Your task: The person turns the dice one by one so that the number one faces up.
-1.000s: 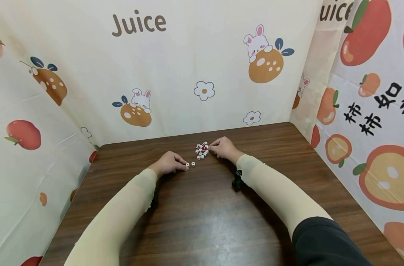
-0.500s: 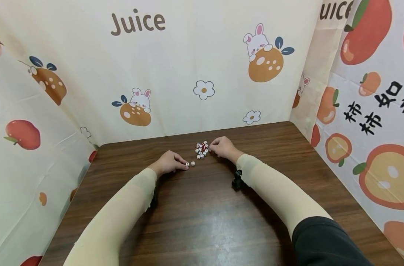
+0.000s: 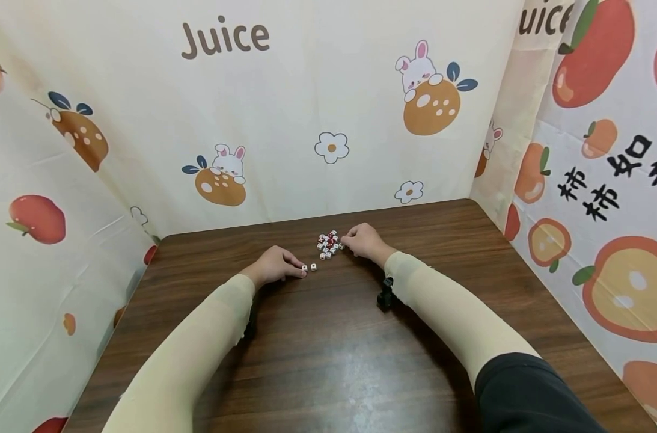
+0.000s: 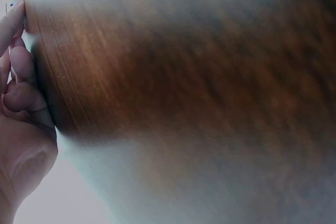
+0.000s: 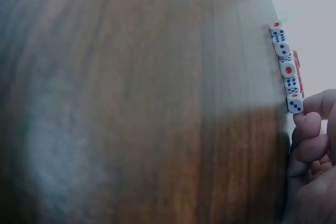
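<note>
Two grips are here, one left grip (image 3: 276, 263) and one right grip (image 3: 363, 240), over one surface (image 3: 328, 337). At the fingertips of the left grip there is one first die (image 3: 304, 268), and just beside it one second die (image 3: 314, 267), so they are two. At the fingertips of the right grip there is one third die (image 3: 341, 246). Between the grips, nearer to the right one, is one cluster (image 3: 325, 250) of dice: the white ones are at least five, and the red ones are several, but they are too small and crowded for an exact count. Behind the grips come two pale sleeves (image 3: 447, 307).
</note>
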Demonstrator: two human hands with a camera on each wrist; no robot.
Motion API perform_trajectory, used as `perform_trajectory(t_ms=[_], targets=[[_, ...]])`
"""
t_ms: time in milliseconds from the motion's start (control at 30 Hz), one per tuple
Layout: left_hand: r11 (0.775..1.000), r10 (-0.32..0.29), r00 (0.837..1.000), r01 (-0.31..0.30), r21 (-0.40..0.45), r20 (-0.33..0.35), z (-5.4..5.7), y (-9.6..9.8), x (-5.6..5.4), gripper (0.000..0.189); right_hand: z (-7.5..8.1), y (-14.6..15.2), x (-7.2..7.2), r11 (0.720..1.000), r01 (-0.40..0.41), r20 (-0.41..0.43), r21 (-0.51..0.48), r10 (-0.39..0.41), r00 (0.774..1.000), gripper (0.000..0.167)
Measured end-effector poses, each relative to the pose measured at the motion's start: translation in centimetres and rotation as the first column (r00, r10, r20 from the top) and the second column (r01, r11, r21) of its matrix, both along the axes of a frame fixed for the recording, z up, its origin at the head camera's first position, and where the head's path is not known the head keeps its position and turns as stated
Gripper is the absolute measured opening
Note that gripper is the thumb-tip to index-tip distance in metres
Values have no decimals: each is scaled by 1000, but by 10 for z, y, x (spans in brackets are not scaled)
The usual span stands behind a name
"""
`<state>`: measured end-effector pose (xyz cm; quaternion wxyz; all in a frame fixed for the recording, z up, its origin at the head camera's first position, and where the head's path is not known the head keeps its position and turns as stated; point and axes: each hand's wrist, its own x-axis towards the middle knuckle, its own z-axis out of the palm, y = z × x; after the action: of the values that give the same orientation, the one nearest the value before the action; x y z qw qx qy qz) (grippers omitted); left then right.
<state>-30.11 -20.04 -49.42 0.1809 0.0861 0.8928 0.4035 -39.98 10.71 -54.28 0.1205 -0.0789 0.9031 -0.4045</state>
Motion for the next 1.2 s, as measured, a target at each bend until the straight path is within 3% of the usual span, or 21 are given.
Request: perform_trajectory(t_ms=[167, 333, 500, 700, 900, 1200], targets=[[1000, 9, 1000, -9, -4, -3, -1, 0, 0, 20, 11, -2, 10, 1000, 28, 12, 9, -29, 1000, 44], [1000, 12, 1000, -11, -10, 11, -5, 0, 2, 20, 17, -3, 21, 999, 48, 16, -6, -48, 999, 42], [1000, 10, 1000, -10, -5, 15, -6, -1, 2, 19, 10, -3, 14, 997, 79, 26, 3, -79, 997, 38], [1000, 14, 1000, -14, -6, 10, -4, 0, -3, 17, 14, 0, 13, 996, 86, 24, 25, -86, 996, 37], [1000, 11, 1000, -11, -5, 6, -4, 1, -3, 18, 29, -1, 27, 996, 91, 42, -25, -90, 995, 36], [1000, 13, 1000, -13, 2, 12, -4, 0, -2, 18, 36, 4, 34, 987, 39, 62, -154, -30, 998, 28]])
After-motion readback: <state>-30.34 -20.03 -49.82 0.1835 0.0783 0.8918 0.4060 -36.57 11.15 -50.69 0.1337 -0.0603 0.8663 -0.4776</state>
